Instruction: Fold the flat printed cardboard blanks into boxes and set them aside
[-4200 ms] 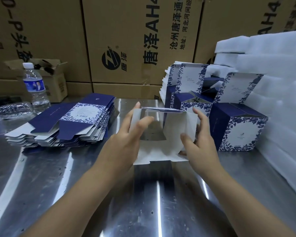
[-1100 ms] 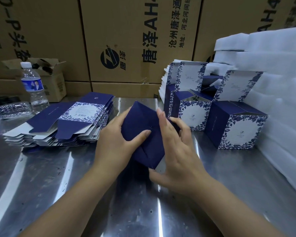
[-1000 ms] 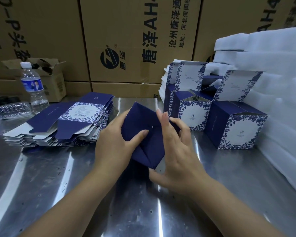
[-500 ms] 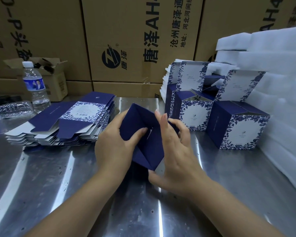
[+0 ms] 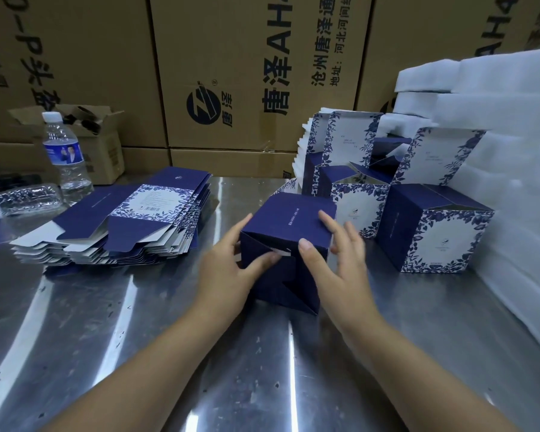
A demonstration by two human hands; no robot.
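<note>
I hold a navy folded box (image 5: 289, 221) low over the steel table (image 5: 122, 332), tilted so its bottom flaps face me. My left hand (image 5: 228, 274) grips its left side, thumb pressing on the bottom flaps where a white slit shows. My right hand (image 5: 337, 266) grips the right side, thumb on the front edge and fingers across the top panel. A stack of flat printed blanks (image 5: 131, 222) lies to the left. Two folded boxes (image 5: 434, 235) (image 5: 357, 204) stand to the right with their lids up.
White foam sheets (image 5: 512, 145) are piled along the right edge. A water bottle (image 5: 64, 154) and a crushed bottle (image 5: 25, 198) sit far left beside a small open carton (image 5: 103, 141). Large brown cartons (image 5: 231, 73) wall off the back.
The open white tube became a closed navy box. In the last half second the box turned so its top panel faces up, and both hands shifted to its sides.
</note>
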